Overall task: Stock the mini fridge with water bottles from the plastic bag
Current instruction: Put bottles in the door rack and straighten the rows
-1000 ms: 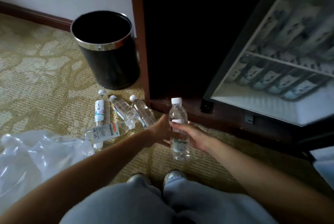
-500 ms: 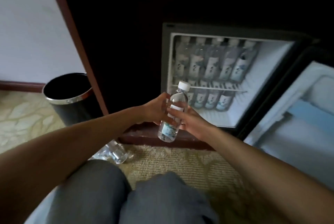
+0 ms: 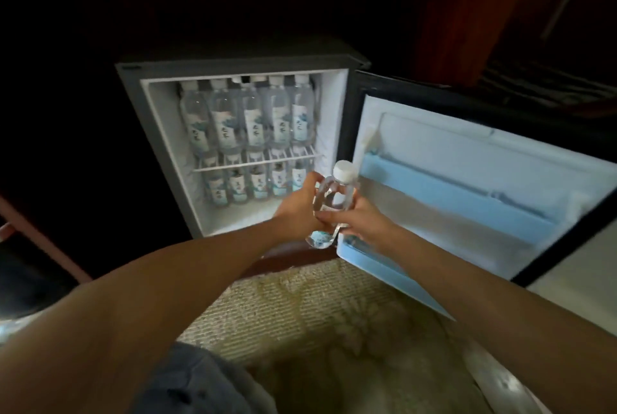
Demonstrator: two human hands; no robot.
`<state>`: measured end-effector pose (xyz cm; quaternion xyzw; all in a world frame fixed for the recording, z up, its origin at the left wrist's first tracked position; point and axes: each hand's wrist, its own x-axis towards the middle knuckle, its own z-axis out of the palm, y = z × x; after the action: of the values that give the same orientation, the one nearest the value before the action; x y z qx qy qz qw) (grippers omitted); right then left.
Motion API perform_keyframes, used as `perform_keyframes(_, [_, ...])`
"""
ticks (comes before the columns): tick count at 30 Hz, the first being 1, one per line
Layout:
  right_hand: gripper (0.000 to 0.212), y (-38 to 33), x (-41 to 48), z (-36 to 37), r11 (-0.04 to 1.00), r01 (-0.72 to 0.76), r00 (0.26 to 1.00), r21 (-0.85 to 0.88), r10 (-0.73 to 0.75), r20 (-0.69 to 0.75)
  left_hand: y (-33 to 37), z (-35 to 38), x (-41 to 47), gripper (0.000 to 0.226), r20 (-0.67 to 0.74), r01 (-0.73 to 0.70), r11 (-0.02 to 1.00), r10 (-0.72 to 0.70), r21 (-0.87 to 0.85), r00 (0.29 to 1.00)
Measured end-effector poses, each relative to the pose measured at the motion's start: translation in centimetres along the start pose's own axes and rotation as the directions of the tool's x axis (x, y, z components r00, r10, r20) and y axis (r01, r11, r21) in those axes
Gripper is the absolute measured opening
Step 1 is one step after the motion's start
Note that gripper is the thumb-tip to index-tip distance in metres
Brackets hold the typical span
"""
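Fridge open; upper row and lower row of bottles stand packed, so stocking looks well along. One bottle near upright, just before the lower row, left grip and right grip both curled round it. Door rack looks bare — room left there.

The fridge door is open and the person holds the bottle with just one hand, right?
Not one hand: the head view shows the left hand and the right hand both gripping the bottle. The fridge door is open, as you said.
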<state>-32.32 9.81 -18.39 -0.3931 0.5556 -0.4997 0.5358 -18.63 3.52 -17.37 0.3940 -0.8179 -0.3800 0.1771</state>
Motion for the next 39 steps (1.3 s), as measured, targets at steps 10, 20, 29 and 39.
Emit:
perform_keyframes(10, [0.063, 3.1, -0.7, -6.8, 0.997, -0.002, 0.978, -0.073, -0.013, -0.210, 1.6, 8.4, 2.5, 0.065, -0.073, -0.039, 0.996, 0.033, -0.076, 0.997])
perform_keyframes(20, [0.071, 6.1, 0.0, -8.4, 0.994, -0.009, 0.936, -0.105, -0.028, -0.352, -0.2, 11.0, 5.2, 0.060, -0.003, -0.003, 0.997, 0.003, 0.077, 1.000])
perform_keyframes(29, [0.070, 7.1, 0.6, -8.8, 0.972, -0.016, 0.924, -0.236, -0.076, -0.375, -3.2, 13.1, 7.1, 0.073, 0.254, 0.123, 0.988, -0.144, 0.095, 0.956])
perform_keyframes(39, [0.085, 8.3, 1.2, -6.7, 0.878, -0.045, 0.730, -0.477, -0.297, -0.616, -3.5, 13.6, 6.5, 0.039, 0.331, 0.070, 0.986, -0.118, 0.153, 0.936])
